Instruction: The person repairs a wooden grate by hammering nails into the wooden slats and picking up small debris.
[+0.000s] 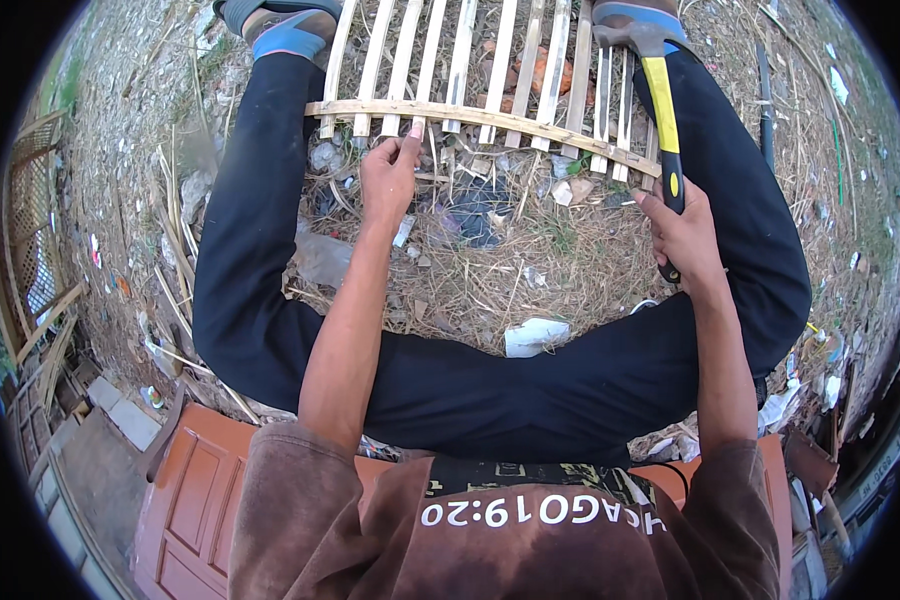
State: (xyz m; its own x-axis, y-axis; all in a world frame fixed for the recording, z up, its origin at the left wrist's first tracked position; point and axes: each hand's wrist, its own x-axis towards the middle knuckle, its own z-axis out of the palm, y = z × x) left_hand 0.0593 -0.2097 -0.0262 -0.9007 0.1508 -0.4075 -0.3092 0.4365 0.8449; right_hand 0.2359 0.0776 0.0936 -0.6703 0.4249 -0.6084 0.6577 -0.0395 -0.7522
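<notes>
A panel of pale wooden slats (460,60) lies at the far side between my feet, its slats running away from me. A thin wooden crosspiece (515,122) lies across their near ends. My left hand (386,182) is closed in a pinch at the end of one slat, just below the crosspiece. In my right hand (688,238) is a hammer (659,105) with a yellow and black handle, the fingers wrapped round its lower grip. The hammer's metal head points away from me, near my right foot, at the panel's right side.
Dry grass, stones and litter cover the ground (530,240) between my legs. A white scrap (536,337) lies near my lap. Beneath me is a reddish-brown panelled board (195,500). A lattice panel (35,230) and wood pieces stand at the far left.
</notes>
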